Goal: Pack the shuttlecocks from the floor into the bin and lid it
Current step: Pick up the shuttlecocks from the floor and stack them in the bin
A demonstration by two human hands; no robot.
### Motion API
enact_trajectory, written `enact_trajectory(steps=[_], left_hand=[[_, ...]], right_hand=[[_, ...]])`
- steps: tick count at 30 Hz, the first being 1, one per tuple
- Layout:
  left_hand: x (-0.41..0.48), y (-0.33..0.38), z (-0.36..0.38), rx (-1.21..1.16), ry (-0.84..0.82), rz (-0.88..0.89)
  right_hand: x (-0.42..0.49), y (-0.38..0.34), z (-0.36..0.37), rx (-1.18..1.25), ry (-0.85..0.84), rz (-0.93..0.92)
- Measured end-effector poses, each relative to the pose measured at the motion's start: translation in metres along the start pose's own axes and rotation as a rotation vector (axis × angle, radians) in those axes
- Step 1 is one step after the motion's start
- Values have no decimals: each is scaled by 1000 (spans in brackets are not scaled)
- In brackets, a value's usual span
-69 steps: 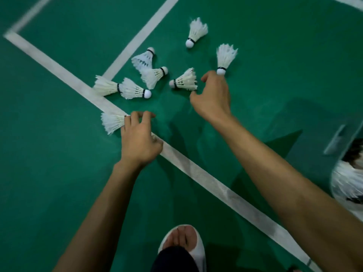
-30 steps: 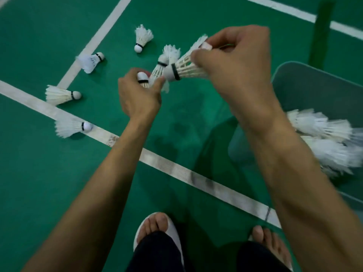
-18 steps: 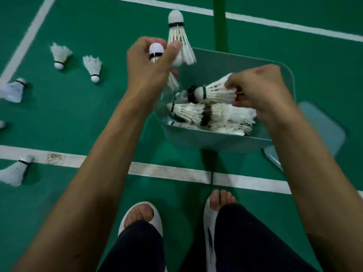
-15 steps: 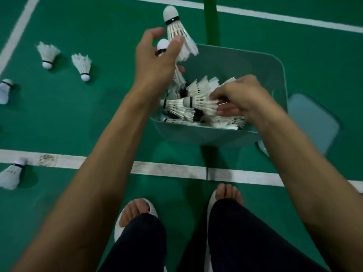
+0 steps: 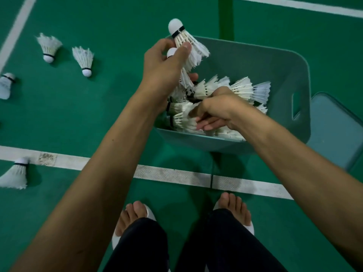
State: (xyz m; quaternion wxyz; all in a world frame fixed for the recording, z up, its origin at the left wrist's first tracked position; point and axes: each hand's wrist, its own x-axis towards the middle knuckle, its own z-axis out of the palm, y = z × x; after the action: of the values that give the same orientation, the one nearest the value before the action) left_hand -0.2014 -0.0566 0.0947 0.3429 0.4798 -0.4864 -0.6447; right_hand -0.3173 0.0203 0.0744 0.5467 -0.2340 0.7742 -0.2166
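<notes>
A badminton court: green sports floor [image 5: 94,122] with painted white lines [image 5: 176,175] (shuttlecocks [image 5: 83,59] lying scattered on it)

1. The person is wearing dark, near-black long trousers [image 5: 225,250], and the cloth is covering both legs down to the ankles.
2. White open-toed slip-on sandals [image 5: 151,214] are sitting on both feet, showing as pale edges beside each trouser hem, with the toes sticking out bare in front.
3. The left forearm [image 5: 110,165] and the right forearm [image 5: 290,154] are showing bare from the wrists to the picture's edges.
4. The left hand [image 5: 163,75] and the right hand [image 5: 218,108] are showing bare too.
</notes>
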Motion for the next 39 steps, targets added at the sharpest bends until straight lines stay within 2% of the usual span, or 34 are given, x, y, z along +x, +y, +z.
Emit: enact_trajectory(steps=[3, 6, 8, 12, 15, 19, 23, 26, 28, 31, 33, 39], left_hand=[[2, -2, 10, -3, -6, -3], [0, -3, 17, -11, -8, 27], [-2, -4, 17, -30, 1, 48], [-1, -6, 11, -64, 8, 54], [0, -7, 12, -63, -10, 31], [2, -14, 14, -18, -79, -4], [2, -21, 14, -10, -97, -58], [2, -22, 13, 2, -95, -71], [1, -21, 11, 18, -99, -79], [1, -19, 8, 24, -76, -85], [2, -16, 8, 11, -61, -83], [2, -17, 9, 28, -51, -101]], right_hand=[[0, 4, -9, 51, -1, -23], [-4, 3, -14, 215, 3, -28], [-7, 3, -15, 314, -51, 5], [-10, 8, -4, 287, -141, 63], [-4, 10, 8, 171, -60, 57], [12, 7, 14, 8, -34, 61], [19, 6, 17, -455, 58, -47], [23, 6, 21, -624, 55, -144], [26, 6, 22, -557, -15, -97], [27, 5, 15, -267, -170, 50], [28, 6, 10, -160, -272, 114], [22, 12, 8, -266, -244, 114]])
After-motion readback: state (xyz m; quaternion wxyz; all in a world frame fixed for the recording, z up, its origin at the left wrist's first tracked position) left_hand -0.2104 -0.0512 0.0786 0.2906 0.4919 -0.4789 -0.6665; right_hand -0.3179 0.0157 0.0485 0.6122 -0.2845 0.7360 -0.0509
